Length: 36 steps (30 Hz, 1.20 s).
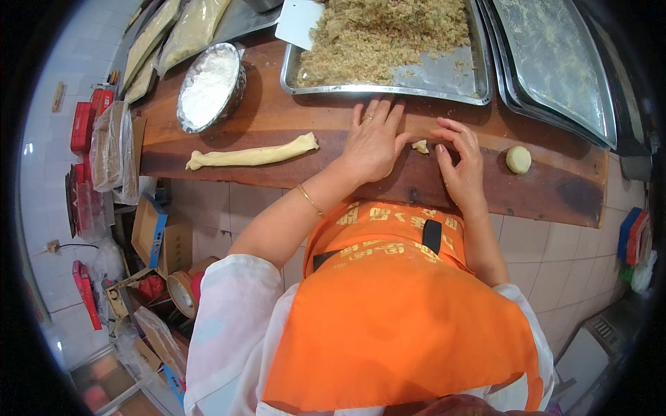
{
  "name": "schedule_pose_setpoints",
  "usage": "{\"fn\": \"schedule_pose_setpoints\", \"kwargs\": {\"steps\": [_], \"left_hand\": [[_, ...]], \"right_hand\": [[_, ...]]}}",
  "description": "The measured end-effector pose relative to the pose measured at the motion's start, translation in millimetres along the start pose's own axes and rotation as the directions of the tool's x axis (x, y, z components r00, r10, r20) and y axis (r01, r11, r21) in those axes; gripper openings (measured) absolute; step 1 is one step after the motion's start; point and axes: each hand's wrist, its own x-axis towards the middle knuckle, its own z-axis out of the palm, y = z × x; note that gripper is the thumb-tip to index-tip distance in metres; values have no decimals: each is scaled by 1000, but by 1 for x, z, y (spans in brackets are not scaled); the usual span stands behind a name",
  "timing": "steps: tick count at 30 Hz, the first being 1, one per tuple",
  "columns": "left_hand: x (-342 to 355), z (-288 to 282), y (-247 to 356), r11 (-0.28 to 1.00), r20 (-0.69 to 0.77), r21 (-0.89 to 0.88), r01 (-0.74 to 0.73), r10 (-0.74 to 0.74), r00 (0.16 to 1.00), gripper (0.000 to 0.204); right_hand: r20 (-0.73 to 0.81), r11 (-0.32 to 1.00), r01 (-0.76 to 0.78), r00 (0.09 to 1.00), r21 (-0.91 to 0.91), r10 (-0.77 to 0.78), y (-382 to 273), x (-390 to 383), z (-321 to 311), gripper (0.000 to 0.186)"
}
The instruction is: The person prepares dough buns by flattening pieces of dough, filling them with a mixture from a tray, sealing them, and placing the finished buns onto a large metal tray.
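My left hand point(374, 139) lies palm down on the wooden board point(555, 191) just below the tray's front edge, fingers stretched out; whatever may be under the palm is hidden. My right hand point(458, 166) rests to its right, fingers apart and loosely curved beside a small torn dough scrap point(420, 146), with nothing visible in its grip. A long pale dough roll point(251, 156) lies left of my hands. A small round dough piece point(518, 159) sits to the right of my right hand.
A metal bowl of white powder point(208, 87) stands at the left, near bagged slabs point(193, 28). A large tray of crumbly filling point(374, 35) with a white scraper point(297, 21) is at the back. Stacked metal trays point(555, 62) occupy the right. Boxes point(166, 243) are below at left.
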Motion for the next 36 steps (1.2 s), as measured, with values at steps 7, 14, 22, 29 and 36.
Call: {"fn": "schedule_pose_setpoints", "kwargs": {"steps": [7,14,22,29,36], "left_hand": [[2,-2,9,999,23,41,18,-18,1000,54],[-5,5,-9,950,-79,-309,48,-76,994,52],[-63,-17,1,925,-37,-380,-11,-3,999,70],[-47,-20,14,-476,391,-829,294,-116,913,49],[-25,-4,49,-452,346,-833,319,24,938,54]], "right_hand": [[-21,1000,4,1000,10,-3,-2,9,-4,23],[-43,998,62,997,17,-62,-14,9,-6,24],[79,989,-67,995,129,57,-24,-8,0,24],[224,989,145,963,36,-149,-49,-2,6,69],[33,986,78,997,-150,-74,-24,-17,-38,67]]}}
